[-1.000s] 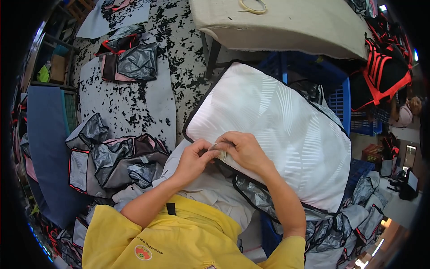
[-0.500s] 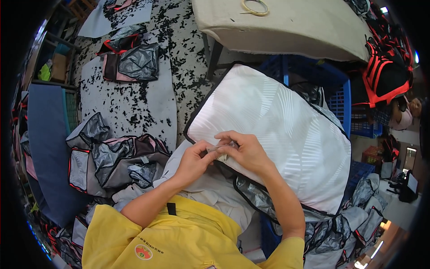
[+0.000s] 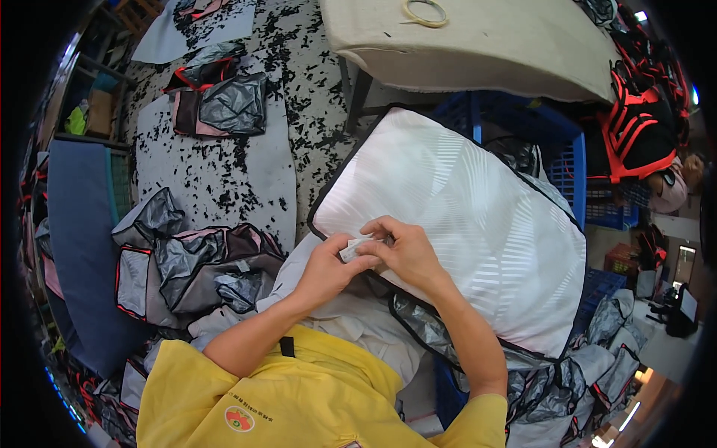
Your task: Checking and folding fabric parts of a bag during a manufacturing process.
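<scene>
Between my fingers is a small, flat white tag-like piece [image 3: 349, 251], partly covered by them. My left hand [image 3: 323, 270] pinches its near-left part with thumb and forefinger. My right hand [image 3: 409, 255] is curled around the other side, its thumb and fingers closed on the same piece. Both hands hover at the lower left edge of a large white patterned fabric panel [image 3: 463, 216] with black edging, which lies slanted in front of me. Grey cloth [image 3: 351, 321] rests beneath my wrists.
A blue plastic crate [image 3: 565, 168] stands behind the panel. A cloth-covered table [image 3: 478, 45] at the far side bears a tape roll [image 3: 425, 13]. Silver-lined bag pieces [image 3: 216, 269] are heaped at left; black scraps litter the floor. Black-and-red bags [image 3: 635, 134] hang right, near another person's arm [image 3: 665, 196].
My fingers have shifted slightly and the white piece has turned, showing more of its flat face. The other person's arm at the far right has moved. The panel has stayed put.
</scene>
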Demonstrator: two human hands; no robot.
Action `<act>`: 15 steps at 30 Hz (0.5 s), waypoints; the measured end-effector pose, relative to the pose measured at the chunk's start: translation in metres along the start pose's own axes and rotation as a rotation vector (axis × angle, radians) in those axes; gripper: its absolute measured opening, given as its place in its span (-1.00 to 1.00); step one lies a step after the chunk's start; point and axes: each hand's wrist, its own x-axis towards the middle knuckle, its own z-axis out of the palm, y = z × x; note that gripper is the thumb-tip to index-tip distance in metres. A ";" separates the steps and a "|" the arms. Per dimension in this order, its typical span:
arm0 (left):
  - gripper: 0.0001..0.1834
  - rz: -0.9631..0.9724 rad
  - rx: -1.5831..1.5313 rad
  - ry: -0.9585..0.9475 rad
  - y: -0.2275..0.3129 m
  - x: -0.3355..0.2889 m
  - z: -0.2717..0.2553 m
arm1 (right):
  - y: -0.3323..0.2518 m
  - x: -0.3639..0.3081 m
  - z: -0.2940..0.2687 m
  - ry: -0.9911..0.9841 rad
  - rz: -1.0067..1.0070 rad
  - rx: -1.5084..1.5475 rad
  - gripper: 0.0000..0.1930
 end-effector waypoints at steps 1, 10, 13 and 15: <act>-0.76 -0.041 0.015 0.017 0.000 0.001 0.001 | -0.003 0.000 -0.001 -0.017 0.089 0.087 -0.76; -0.81 -0.254 -0.203 0.024 0.006 -0.005 0.000 | -0.012 -0.008 -0.049 -0.073 0.340 0.106 -0.60; -0.83 -0.237 -0.207 0.012 0.006 -0.006 0.001 | -0.002 -0.014 -0.046 -0.144 0.148 0.132 -0.57; -0.84 -0.249 -0.214 0.018 0.006 -0.007 0.002 | -0.002 -0.014 -0.042 -0.152 0.050 -0.056 -0.46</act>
